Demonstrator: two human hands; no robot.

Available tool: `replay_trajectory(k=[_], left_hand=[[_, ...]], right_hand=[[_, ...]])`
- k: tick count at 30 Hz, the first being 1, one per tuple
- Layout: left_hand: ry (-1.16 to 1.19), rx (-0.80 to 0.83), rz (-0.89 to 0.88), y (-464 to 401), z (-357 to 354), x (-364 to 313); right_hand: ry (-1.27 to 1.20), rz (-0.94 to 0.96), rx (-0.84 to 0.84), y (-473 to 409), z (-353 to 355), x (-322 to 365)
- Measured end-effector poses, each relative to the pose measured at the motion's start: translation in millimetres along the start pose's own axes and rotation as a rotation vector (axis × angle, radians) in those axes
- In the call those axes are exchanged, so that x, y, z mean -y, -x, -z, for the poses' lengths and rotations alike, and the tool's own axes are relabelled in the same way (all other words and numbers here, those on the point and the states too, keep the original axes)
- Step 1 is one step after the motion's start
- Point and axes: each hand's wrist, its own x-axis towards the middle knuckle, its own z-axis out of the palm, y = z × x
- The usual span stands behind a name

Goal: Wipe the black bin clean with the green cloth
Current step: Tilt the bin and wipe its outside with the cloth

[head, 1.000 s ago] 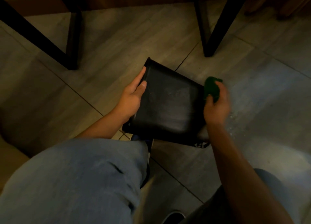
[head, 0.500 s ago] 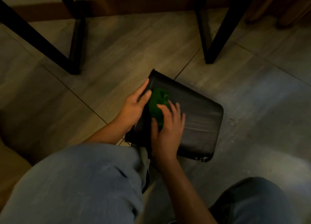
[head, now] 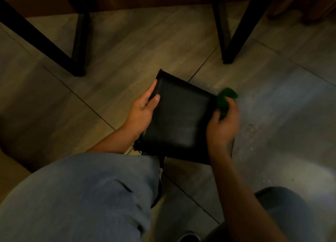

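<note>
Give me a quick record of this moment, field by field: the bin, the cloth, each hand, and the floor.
bin: black bin, tilted, held above the floor
cloth: green cloth, bunched at the bin's right edge
left hand: left hand grips the bin's left edge
right hand: right hand clutches the cloth
floor: grey tiled floor, black furniture legs

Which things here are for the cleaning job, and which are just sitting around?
For the job:
- black bin, held by the left hand
- green cloth, gripped in the right hand at the bin's right edge

Just around:
- black furniture legs
- tiled floor
- pale specks on the floor
</note>
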Motion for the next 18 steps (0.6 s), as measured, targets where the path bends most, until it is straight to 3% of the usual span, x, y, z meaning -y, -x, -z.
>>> replay_trajectory(k=[5, 8, 14, 18], left_hand=[[-0.049, -0.004, -0.066, -2.1, -0.6, -13.3], [-0.065, -0.040, -0.080, 0.0, 7.1, -7.3], [-0.050, -0.079, -0.037, 4.1, 5.2, 0.0], [0.009, -0.081, -0.009, -2.5, 3.0, 0.9]], right_hand=[[-0.055, 0.381, 0.235, 87.7, -49.5, 69.1], [0.042, 0.495, 0.257, 72.3, -55.6, 66.1], [0.064, 0.120, 0.093, -37.6, -38.4, 22.0], [0.004, 0.005, 0.056, -34.3, 3.8, -19.3]])
